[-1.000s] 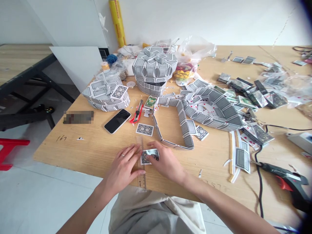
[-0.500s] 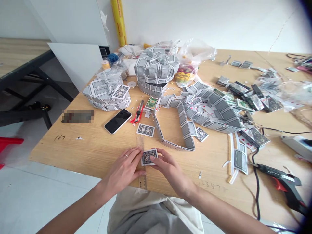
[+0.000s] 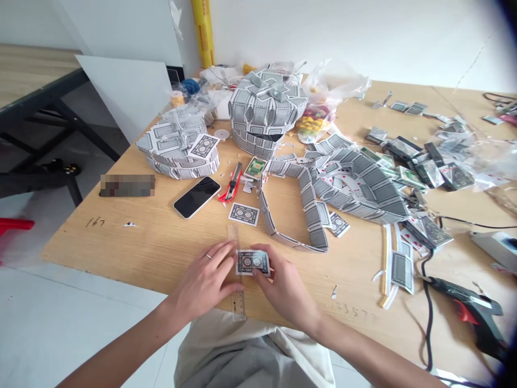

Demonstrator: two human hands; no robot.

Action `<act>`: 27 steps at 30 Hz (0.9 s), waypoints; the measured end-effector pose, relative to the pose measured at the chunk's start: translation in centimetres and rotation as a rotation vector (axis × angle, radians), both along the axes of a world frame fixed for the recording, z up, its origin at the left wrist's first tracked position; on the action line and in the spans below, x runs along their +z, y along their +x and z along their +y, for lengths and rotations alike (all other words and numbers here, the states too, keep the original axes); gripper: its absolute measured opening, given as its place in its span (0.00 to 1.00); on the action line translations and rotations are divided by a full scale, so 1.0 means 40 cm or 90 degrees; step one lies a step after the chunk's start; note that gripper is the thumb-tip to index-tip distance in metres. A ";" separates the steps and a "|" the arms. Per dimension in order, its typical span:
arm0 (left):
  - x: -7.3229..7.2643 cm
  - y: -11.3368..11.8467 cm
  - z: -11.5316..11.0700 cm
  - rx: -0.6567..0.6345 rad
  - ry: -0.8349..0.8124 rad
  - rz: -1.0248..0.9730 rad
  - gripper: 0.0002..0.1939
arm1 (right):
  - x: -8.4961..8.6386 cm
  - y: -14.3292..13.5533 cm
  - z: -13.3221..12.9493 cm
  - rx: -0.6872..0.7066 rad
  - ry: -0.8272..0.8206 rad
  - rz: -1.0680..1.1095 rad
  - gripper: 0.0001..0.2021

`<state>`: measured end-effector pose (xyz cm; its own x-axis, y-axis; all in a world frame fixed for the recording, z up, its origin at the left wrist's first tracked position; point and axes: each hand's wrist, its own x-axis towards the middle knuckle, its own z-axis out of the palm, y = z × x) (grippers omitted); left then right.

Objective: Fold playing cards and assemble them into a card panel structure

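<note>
Near the table's front edge, a clear ruler (image 3: 238,308) lies with its length running away from me. My left hand (image 3: 210,275) presses on it, fingertips toward the far part and thumb nearer me. A blue-and-white patterned playing card (image 3: 253,262) is at the ruler's right side, its left edge against or under the ruler; which one I cannot tell. My right hand (image 3: 283,280) pinches this card at its right end, thumb on the near edge, and the card bends up slightly there. Another playing card (image 3: 244,214) lies face down just beyond.
Beyond my hands are a phone (image 3: 197,197), a red box cutter (image 3: 231,183) and a ring of folded cards (image 3: 315,202). Woven card boxes (image 3: 269,102) stand at the back. On the right lie a glue gun (image 3: 470,307), its black cord and card packs (image 3: 430,166).
My right thumb has slid from the card's face to its near edge, and its fingers now curl round the right end, bending it. My left hand stays on the ruler. The view shifted slightly.
</note>
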<state>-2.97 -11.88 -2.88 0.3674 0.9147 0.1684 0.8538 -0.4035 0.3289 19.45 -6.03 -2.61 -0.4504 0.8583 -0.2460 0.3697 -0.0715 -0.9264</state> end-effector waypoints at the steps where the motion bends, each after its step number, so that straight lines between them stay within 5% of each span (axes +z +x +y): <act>1: -0.002 -0.001 -0.001 -0.005 0.006 0.000 0.22 | 0.002 0.002 0.003 0.009 0.027 -0.033 0.21; 8: -0.007 -0.014 -0.003 -0.020 -0.008 -0.023 0.30 | 0.006 -0.010 0.023 0.019 0.087 -0.111 0.17; 27: -0.006 -0.029 -0.003 -0.028 -0.083 -0.036 0.31 | 0.014 -0.021 0.041 0.060 0.121 -0.147 0.17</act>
<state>-4.15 -11.99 -3.10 0.4011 0.9134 0.0699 0.8151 -0.3907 0.4278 18.60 -4.38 -2.07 -0.4813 0.8556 -0.1904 0.5681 0.1391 -0.8111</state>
